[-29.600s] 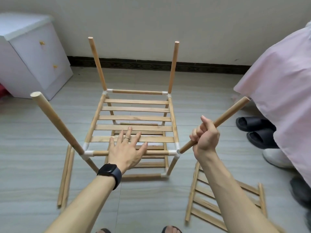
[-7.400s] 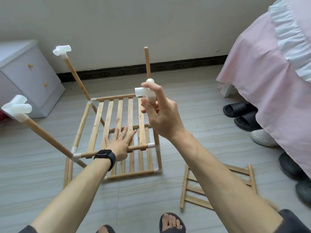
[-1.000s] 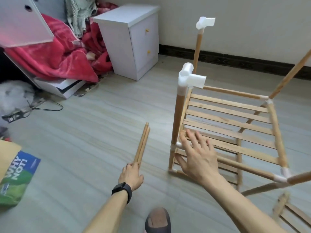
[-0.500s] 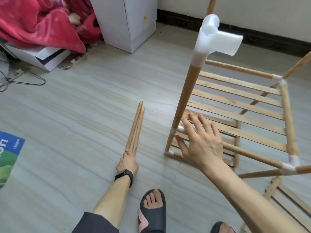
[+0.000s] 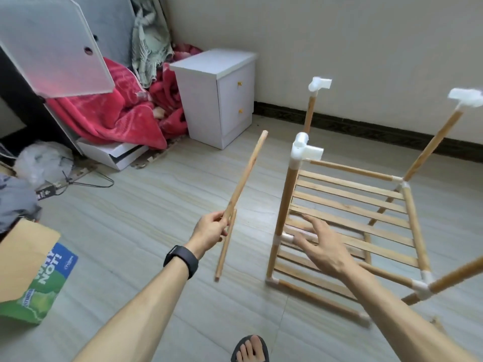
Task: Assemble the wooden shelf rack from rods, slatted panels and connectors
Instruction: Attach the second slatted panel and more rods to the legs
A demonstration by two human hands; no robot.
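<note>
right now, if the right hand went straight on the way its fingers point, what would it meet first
Likely the upright rod just above its white connector; depth is unclear.

A cream wall (image 5: 339, 48) filled the view from twelve to two o'clock, with a dark skirting board (image 5: 366, 128) along its foot. Pale wood-grain floor tiles (image 5: 130, 205) lay under soft, even light. At twelve o'clock stood a white two-drawer nightstand (image 5: 219, 100) with small gold knobs. At ten o'clock a red blanket (image 5: 112, 118) lay heaped beneath a frosted panel (image 5: 52, 48), with a grey-green cloth (image 5: 149, 43) behind it. A wire hanger (image 5: 88, 180) lay at nine o'clock, and a printed cardboard box (image 5: 34, 270) at eight.
</note>
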